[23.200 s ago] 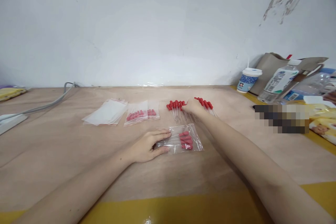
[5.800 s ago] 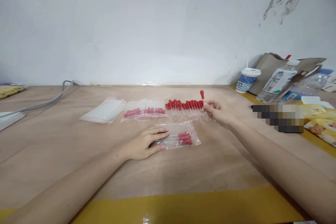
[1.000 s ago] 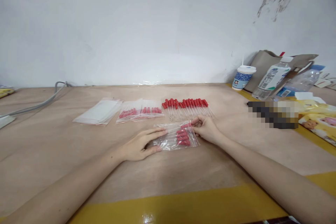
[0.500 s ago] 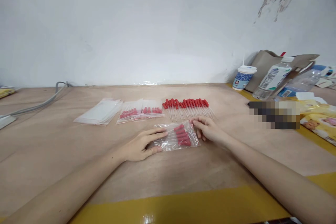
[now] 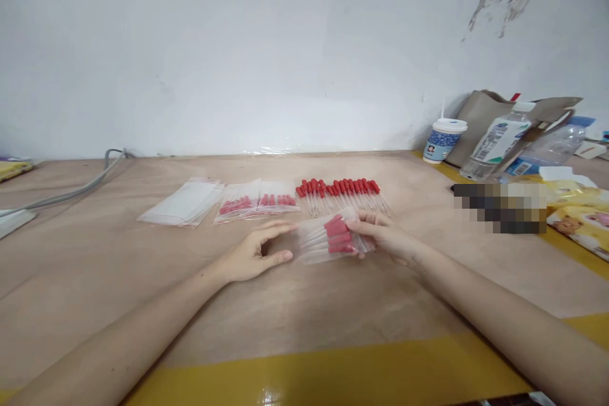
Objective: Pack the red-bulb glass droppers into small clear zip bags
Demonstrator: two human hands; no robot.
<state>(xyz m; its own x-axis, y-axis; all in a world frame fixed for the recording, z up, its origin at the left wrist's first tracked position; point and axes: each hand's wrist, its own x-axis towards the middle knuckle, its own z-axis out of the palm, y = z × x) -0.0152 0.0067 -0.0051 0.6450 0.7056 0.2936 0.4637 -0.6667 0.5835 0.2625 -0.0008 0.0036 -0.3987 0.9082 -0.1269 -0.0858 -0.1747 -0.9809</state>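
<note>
A clear zip bag (image 5: 316, 244) holding several droppers with red rubber bulbs is pinched at its right end by my right hand (image 5: 383, 236), thumb on top. The bag is tilted, and its far left end lies close to my left hand (image 5: 257, 252). That hand is open, fingers and thumb apart around the bag's left edge; whether the fingertips touch it I cannot tell. Behind the bag lies a row of loose red-bulbed glass droppers (image 5: 340, 190). To their left lie two filled zip bags (image 5: 257, 200) and a stack of flat zip bags (image 5: 183, 203).
At the right stand a blue paper cup (image 5: 443, 139), a clear plastic bottle (image 5: 497, 143) and a grey-brown bag (image 5: 469, 124). A yellow printed packet (image 5: 580, 222) lies nearer. A grey cable (image 5: 90, 184) runs along the left, and a white wall (image 5: 238, 51) rises behind the table.
My right hand has moved from the bag's edge to a pinch on its right end, and the bag has lifted and tilted. My left hand has come off the top of the bag.
</note>
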